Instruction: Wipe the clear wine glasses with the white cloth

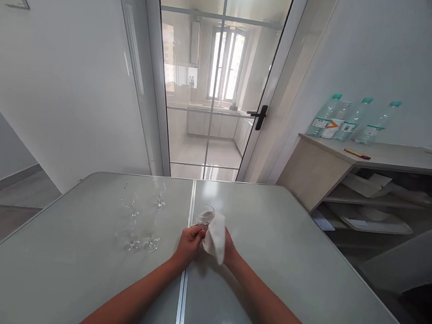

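Observation:
Above the middle of the table, just right of its metal seam, a clear glass is held up, its round rim facing up and away. My left hand is closed around the lower part of this glass. A white cloth hangs over the glass's right side, with my right hand closed on it from behind; the cloth hides most of those fingers. To the left, several clear stemmed glasses stand on the table, among them a near wine glass and a far one.
The pale glossy table spreads widely around my arms. Beyond its far edge is a glazed door with a black handle. On the right, a cabinet carries plastic bottles and a small orange-red stick-shaped item.

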Demonstrator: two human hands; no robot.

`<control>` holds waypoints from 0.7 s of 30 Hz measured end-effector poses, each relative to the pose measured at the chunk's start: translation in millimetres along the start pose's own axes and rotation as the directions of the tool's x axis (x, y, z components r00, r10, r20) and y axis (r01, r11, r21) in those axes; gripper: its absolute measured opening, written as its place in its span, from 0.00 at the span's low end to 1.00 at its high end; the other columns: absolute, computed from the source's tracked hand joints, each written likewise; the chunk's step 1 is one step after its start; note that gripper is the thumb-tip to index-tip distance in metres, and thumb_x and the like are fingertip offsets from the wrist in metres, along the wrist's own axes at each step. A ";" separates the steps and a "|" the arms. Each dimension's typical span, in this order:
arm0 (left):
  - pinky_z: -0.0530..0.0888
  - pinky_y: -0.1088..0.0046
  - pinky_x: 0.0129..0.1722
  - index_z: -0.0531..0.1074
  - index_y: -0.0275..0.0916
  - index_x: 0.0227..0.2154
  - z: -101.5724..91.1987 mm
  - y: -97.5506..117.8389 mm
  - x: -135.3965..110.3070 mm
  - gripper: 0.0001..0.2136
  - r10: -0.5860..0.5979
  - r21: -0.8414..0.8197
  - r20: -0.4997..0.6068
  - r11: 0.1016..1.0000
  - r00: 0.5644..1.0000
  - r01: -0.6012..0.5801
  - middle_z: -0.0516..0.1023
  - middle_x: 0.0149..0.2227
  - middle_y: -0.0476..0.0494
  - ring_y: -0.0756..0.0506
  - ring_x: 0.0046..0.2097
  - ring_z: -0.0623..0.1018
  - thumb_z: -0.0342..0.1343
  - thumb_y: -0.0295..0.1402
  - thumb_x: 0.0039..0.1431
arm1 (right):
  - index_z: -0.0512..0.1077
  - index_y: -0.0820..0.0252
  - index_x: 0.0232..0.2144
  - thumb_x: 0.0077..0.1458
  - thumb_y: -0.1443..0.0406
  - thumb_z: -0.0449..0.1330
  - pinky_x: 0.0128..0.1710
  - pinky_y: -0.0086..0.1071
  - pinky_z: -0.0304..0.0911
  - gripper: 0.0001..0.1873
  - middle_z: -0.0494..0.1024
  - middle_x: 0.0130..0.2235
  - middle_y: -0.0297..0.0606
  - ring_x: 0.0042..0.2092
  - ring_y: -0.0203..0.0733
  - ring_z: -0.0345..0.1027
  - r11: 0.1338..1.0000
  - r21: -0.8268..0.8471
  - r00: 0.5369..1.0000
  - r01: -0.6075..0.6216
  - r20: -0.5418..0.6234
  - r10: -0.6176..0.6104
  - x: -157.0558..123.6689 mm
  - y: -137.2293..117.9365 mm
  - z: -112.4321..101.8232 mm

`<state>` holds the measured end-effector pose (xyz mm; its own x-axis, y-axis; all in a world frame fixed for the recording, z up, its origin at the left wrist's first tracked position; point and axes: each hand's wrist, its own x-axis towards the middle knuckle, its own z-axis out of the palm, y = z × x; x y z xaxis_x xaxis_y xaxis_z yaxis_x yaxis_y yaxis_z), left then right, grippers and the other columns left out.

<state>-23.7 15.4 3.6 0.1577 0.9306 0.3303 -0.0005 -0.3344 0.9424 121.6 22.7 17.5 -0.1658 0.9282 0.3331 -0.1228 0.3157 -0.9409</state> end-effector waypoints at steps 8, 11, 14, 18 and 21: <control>0.66 0.73 0.31 0.79 0.36 0.23 -1.8 1.5 -4.5 0.08 0.002 0.153 -0.137 0.988 0.991 0.019 0.75 0.25 0.49 0.48 0.29 0.70 0.60 0.32 0.55 | 0.72 0.59 0.45 0.56 0.69 0.54 0.38 0.30 0.62 0.14 0.75 0.36 0.33 0.36 0.38 0.66 0.950 -0.306 0.977 0.067 0.211 -0.001 2.0 -26.3 -20.8; 0.63 0.75 0.29 0.72 0.37 0.19 -2.7 -2.7 -1.3 0.11 -0.022 0.151 -0.215 0.987 0.976 0.056 0.69 0.21 0.52 0.50 0.26 0.66 0.64 0.33 0.52 | 0.73 0.61 0.34 0.53 0.69 0.56 0.34 0.28 0.60 0.07 0.74 0.33 0.32 0.34 0.37 0.63 0.950 -0.311 0.959 0.007 0.272 0.082 6.0 -34.8 -33.1; 0.66 0.76 0.31 0.70 0.38 0.24 -1.6 -5.4 3.6 0.13 -0.025 -0.053 -0.187 0.998 0.982 0.016 0.68 0.25 0.53 0.50 0.29 0.68 0.70 0.38 0.48 | 0.74 0.62 0.32 0.51 0.67 0.59 0.34 0.28 0.60 0.06 0.75 0.32 0.32 0.34 0.37 0.63 0.967 -0.225 0.920 -0.117 0.341 0.191 6.4 -38.9 -39.9; 0.71 0.65 0.50 0.71 0.41 0.50 1.2 -2.1 6.3 0.27 -0.024 -0.426 0.011 0.904 1.000 0.027 0.75 0.50 0.38 0.40 0.50 0.75 0.66 0.51 0.53 | 0.76 0.61 0.32 0.55 0.63 0.58 0.33 0.30 0.61 0.09 0.75 0.29 0.32 0.32 0.39 0.64 0.947 -0.152 0.881 -0.285 0.347 0.321 3.6 -37.2 -38.3; 0.69 0.57 0.57 0.66 0.41 0.57 1.4 -0.7 5.1 0.31 -0.057 -0.531 0.109 0.841 0.992 0.107 0.72 0.58 0.31 0.35 0.58 0.73 0.63 0.52 0.56 | 0.76 0.60 0.31 0.57 0.64 0.56 0.34 0.31 0.61 0.10 0.73 0.27 0.32 0.32 0.39 0.65 0.948 -0.210 0.889 -0.237 0.347 0.299 2.3 -35.8 -34.7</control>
<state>-21.5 20.1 4.6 0.2640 0.9266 0.2679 -0.5079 -0.1026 0.8553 159.5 20.3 49.8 -0.5239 0.8510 0.0357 0.1282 0.1203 -0.9844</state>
